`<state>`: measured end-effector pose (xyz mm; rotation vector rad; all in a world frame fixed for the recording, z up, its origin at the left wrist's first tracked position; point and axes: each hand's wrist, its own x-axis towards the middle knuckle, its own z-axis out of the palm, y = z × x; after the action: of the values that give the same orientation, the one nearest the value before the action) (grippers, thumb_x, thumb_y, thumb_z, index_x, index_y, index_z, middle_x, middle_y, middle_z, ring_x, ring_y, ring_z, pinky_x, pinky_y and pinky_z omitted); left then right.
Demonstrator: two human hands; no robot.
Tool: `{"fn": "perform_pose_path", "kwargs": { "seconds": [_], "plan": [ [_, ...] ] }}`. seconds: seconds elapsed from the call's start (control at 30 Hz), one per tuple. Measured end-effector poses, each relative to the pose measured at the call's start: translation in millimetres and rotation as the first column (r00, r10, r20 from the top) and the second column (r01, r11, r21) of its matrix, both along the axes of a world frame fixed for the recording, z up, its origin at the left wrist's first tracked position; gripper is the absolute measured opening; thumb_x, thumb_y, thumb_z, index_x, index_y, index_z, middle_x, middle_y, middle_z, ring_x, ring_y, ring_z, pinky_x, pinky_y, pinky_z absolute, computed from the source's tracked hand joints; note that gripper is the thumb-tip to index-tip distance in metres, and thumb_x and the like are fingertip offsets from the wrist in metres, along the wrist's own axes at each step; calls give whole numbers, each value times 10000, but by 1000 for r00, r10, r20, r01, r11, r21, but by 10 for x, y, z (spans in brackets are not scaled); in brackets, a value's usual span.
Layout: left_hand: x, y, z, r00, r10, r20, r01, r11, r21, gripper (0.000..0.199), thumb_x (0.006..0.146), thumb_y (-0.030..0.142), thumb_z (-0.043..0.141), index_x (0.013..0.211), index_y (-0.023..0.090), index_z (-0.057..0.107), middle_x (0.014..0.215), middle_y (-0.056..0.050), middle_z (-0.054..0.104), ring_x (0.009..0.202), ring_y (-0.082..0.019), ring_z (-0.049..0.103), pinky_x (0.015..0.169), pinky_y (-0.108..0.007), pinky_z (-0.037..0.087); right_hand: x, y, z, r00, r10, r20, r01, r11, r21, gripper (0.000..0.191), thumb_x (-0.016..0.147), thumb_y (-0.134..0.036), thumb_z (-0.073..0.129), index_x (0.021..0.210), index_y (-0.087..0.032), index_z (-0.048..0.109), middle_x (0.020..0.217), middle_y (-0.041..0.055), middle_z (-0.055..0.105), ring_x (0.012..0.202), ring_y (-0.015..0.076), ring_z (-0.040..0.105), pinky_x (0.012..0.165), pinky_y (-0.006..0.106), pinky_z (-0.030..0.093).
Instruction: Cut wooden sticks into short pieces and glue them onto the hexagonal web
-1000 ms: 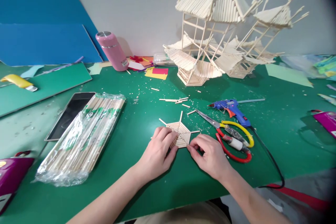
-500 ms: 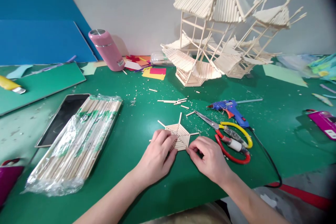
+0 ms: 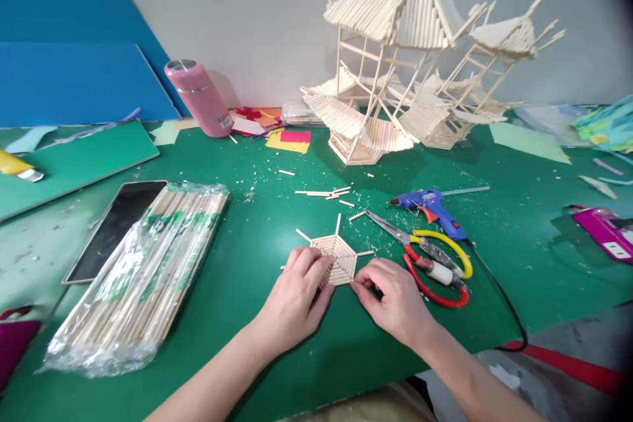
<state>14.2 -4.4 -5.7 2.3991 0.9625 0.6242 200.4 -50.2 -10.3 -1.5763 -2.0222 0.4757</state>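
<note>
A web-like hexagonal panel of thin wooden sticks (image 3: 341, 262) lies flat on the green table, with longer sticks jutting from its corners. My left hand (image 3: 299, 287) is closed on its left side, fingertips and thumb covering part of it. At the panel's lower right corner, my right hand (image 3: 388, 293) pinches with thumb and forefinger touching the edge. Scissors with red and yellow handles (image 3: 430, 257) lie right of the panel. Behind them rests a blue glue gun (image 3: 432, 208). Short cut sticks (image 3: 324, 194) are scattered behind the panel.
Stick pavilion models (image 3: 366, 122) stand at the back. On the left are a bag of wooden sticks (image 3: 148, 264), a dark phone (image 3: 116, 227) and a pink bottle (image 3: 200, 97). A green board (image 3: 74, 168) and a yellow cutter (image 3: 17, 163) lie farther left; a purple object (image 3: 603, 231) is at right.
The camera view has shifted slightly. Both hands keep the same hold at the panel, and no object has visibly moved on the table.
</note>
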Motion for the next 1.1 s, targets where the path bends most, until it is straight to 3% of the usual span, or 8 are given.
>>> {"fn": "perform_pose_path", "kwargs": {
  "seconds": [0.47, 0.6, 0.73, 0.83, 0.97, 1.1],
  "plan": [
    [-15, -32, -1, 999, 31, 27, -33, 996, 86, 312, 783, 176, 507, 1090, 176, 455, 1008, -104, 484, 943, -239, 451, 804, -422, 431, 6, -52, 11, 985, -57, -160, 76, 990, 115, 97, 799, -135, 476, 750, -194, 536, 687, 17, 551, 655, 142, 531, 593, 257, 436],
    [-67, -5, 14, 967, 191, 166, -218, 963, 157, 275, 785, 134, 500, 1054, 177, 463, 989, -93, 475, 923, -217, 468, 786, -396, 435, 22, -75, -6, 968, -116, -223, 160, 968, 192, 135, 803, -124, 473, 906, -194, 525, 807, 43, 540, 591, 123, 498, 529, 251, 447],
    [-153, 83, 16, 875, 397, 275, -438, 893, 103, 203, 810, 116, 463, 998, 187, 485, 934, -64, 487, 888, -191, 498, 747, -349, 453, 42, -55, -41, 950, -191, -248, 262, 918, 296, 255, 788, -81, 475, 1010, -203, 509, 913, 60, 483, 557, 101, 448, 590, 299, 468],
    [-221, 147, 29, 834, 467, 293, -503, 862, 56, 176, 812, 135, 474, 979, 187, 495, 918, -50, 493, 876, -178, 511, 733, -325, 460, 56, -21, -58, 937, -236, -258, 318, 883, 346, 320, 776, -29, 436, 1019, -221, 514, 937, 66, 442, 668, 139, 482, 589, 307, 466],
    [-258, 232, 95, 844, 462, 273, -496, 866, 66, 154, 808, 152, 482, 955, 189, 507, 889, -38, 509, 830, -160, 524, 706, -304, 471, 63, -4, -44, 932, -250, -262, 337, 862, 379, 350, 760, 7, 396, 989, -226, 520, 994, 80, 425, 935, 221, 479, 718, 381, 460],
    [-233, 380, 193, 898, 402, 181, -426, 897, 122, 143, 817, 184, 468, 948, 174, 523, 891, -53, 534, 824, -164, 543, 667, -292, 484, 50, -25, -21, 942, -213, -258, 304, 867, 395, 327, 761, -11, 435, 1008, -214, 504, 1002, 85, 447, 939, 226, 485, 737, 389, 457]
  ]
}}
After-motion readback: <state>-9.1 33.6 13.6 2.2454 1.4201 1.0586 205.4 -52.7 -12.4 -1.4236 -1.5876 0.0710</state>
